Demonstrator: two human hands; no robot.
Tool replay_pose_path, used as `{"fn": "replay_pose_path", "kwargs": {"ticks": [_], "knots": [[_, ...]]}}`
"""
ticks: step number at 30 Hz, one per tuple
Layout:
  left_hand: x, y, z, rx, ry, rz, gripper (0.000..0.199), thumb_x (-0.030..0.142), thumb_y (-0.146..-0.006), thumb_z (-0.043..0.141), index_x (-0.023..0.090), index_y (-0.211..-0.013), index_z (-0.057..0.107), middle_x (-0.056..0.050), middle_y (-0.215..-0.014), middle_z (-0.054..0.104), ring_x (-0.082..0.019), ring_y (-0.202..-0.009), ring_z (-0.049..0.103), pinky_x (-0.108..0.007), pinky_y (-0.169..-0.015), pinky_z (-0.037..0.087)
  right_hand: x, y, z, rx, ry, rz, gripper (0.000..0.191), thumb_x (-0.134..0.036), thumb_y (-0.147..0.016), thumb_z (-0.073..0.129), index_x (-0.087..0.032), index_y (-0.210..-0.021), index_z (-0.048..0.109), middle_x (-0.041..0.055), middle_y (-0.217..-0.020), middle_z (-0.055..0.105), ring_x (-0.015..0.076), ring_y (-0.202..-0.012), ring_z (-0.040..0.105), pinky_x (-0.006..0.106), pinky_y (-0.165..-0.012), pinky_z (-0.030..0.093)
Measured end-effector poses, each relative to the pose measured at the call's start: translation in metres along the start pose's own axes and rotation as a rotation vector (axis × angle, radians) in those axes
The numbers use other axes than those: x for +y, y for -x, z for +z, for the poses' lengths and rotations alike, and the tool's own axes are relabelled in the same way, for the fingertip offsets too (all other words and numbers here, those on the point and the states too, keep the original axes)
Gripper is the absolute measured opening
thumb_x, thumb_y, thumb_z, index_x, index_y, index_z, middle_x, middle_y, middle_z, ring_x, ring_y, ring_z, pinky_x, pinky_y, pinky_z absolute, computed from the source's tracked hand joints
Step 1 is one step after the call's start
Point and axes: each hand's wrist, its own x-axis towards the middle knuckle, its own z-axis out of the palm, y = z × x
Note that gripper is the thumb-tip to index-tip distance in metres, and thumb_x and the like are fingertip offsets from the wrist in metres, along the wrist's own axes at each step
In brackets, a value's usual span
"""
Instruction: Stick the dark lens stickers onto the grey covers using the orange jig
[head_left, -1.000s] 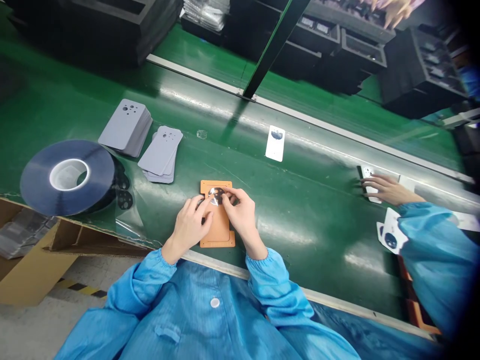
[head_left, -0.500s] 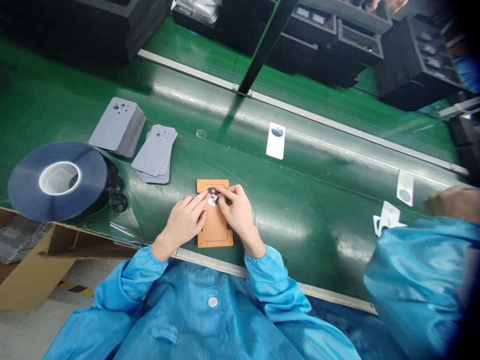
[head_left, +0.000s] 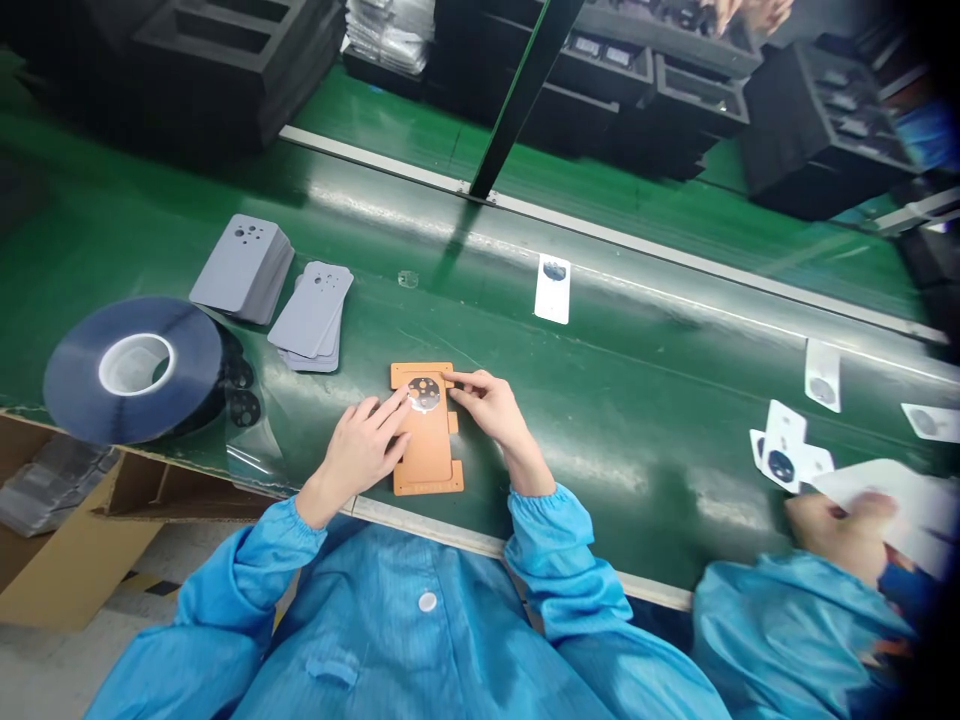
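Note:
An orange fixture plate (head_left: 426,455) lies on the green bench in front of me. On its upper part sits a round dark film piece (head_left: 425,394) with several holes and a shiny surface. My left hand (head_left: 361,448) rests over the fixture's left side, fingers stretched out, the fingertips touching the film piece's left edge. At the fixture's upper right edge is my right hand (head_left: 491,408), its index finger extended and the thumb a little apart from it, with nothing visible between them.
A big film roll (head_left: 67,385) stands at left, its loose strip (head_left: 255,450) at the bench edge. Behind it are two stacks of grey phone-shaped panels (head_left: 238,262) (head_left: 311,312). White cards (head_left: 553,300) lie farther right. A co-worker's hand (head_left: 847,530) holds a white sheet at far right.
My right hand has drawn away from the film piece to the fixture's right edge, uncovering the piece. My left hand stays at its left edge. The co-worker's hand has come nearer with a white sheet.

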Motion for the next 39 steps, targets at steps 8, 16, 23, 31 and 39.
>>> {"fn": "replay_pose_path", "kwargs": {"ticks": [8, 16, 23, 31, 39], "knots": [[-0.018, 0.001, -0.007, 0.109, 0.147, 0.059, 0.036, 0.033, -0.101, 0.058, 0.023, -0.135, 0.068, -0.013, -0.152, 0.060, -0.029, -0.124, 0.064, -0.048, -0.105, 0.053, 0.021, 0.016, -0.015, 0.198, -0.058, 0.012, 0.038, -0.045, -0.085, 0.066, -0.019, -0.107, 0.084, 0.0010, -0.076, 0.059, 0.0158, -0.065, 0.048, 0.033, -0.069, 0.043], [-0.080, -0.026, -0.036, 0.393, -0.195, -0.473, 0.055, 0.034, -0.095, 0.058, 0.006, -0.142, 0.057, -0.029, -0.163, 0.040, -0.048, -0.152, 0.038, -0.068, -0.116, 0.039, 0.024, 0.019, -0.013, 0.181, -0.134, 0.028, 0.047, -0.052, -0.083, 0.068, -0.015, -0.108, 0.082, 0.0014, -0.074, 0.059, 0.0159, -0.063, 0.045, 0.033, -0.064, 0.041], [-0.074, -0.009, -0.030, 0.384, -0.284, -0.298, 0.028, 0.019, -0.095, 0.054, 0.017, -0.115, 0.073, -0.019, -0.155, 0.056, -0.038, -0.143, 0.054, -0.060, -0.115, 0.044, 0.026, 0.021, -0.017, 0.156, -0.188, 0.051, 0.051, -0.056, -0.082, 0.068, -0.014, -0.109, 0.081, 0.0030, -0.074, 0.065, 0.0163, -0.060, 0.048, 0.033, -0.061, 0.041], [-0.039, -0.001, -0.059, 0.713, -0.221, -0.002, 0.023, 0.007, -0.093, 0.059, 0.020, -0.106, 0.072, -0.010, -0.119, 0.079, -0.027, -0.120, 0.073, -0.046, -0.105, 0.053, 0.001, 0.030, -0.010, 0.096, -0.390, 0.052, 0.053, -0.057, -0.083, 0.073, -0.014, -0.112, 0.078, 0.0085, -0.084, 0.076, 0.0165, -0.061, 0.060, 0.032, -0.061, 0.050], [0.052, 0.023, -0.032, 0.482, -0.018, 0.353, 0.028, 0.004, -0.091, 0.064, 0.016, -0.116, 0.069, -0.015, -0.123, 0.078, -0.029, -0.128, 0.069, -0.045, -0.107, 0.051, -0.037, 0.027, 0.004, -0.123, -0.771, 0.057, 0.068, -0.031, -0.081, 0.081, -0.019, -0.144, 0.058, 0.0057, -0.100, 0.078, 0.0165, -0.078, 0.073, 0.030, -0.072, 0.061]]}}
